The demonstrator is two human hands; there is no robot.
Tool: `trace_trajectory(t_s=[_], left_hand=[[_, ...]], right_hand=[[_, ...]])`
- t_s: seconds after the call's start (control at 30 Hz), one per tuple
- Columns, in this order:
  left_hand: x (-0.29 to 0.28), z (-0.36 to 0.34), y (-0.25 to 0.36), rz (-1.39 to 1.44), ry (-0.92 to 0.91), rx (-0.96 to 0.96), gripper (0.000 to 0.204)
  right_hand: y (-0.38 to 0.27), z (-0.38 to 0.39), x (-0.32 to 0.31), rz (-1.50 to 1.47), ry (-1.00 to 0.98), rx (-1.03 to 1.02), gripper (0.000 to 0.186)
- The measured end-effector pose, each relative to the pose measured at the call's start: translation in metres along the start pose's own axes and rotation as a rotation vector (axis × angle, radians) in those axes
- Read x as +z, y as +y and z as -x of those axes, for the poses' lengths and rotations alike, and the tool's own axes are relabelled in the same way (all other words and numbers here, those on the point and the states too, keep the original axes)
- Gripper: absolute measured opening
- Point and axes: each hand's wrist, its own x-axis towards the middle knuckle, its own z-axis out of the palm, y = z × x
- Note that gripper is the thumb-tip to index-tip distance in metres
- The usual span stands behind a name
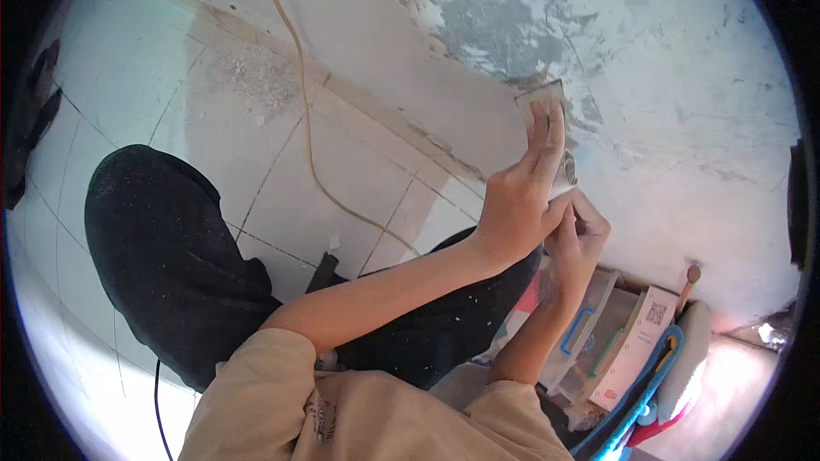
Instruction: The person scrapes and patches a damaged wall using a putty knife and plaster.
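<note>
My left hand reaches up to the wall, two fingers stretched over a pale piece of sandpaper and pressing it flat. The sheet's lower part curls into a loop beside those fingers. Just below, my right hand is closed, its bent fingers close to the left thumb and the curled end of the sheet. What the right fingers pinch is hidden. Above the sandpaper, the wall has a rough grey patch where the white surface is worn off.
A cream cable runs down the wall and across the tiled floor. Pale crumbs lie near the wall's foot. On my right stand clear plastic boxes, a white carton and a wooden-handled tool. My dark-clothed knee is at left.
</note>
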Motion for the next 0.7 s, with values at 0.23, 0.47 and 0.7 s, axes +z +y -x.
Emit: trace_trajectory(t_s=[0.23,0.47,0.7], left_hand=[[0.001,-0.005,0.006,0.046,0.063,-0.046,0.069],[0.005,-0.011,0.008,0.08,0.143,-0.036,0.067],[-0.003,-0.017,0.008,0.087,0.12,-0.058,0.065]], right_hand=[[-0.028,-0.007,0.004,0.236,0.021,-0.001,0.024],[-0.043,-0.009,0.003,0.235,0.01,0.006,0.026],[-0.054,-0.011,0.009,0.314,0.013,0.084,0.025]])
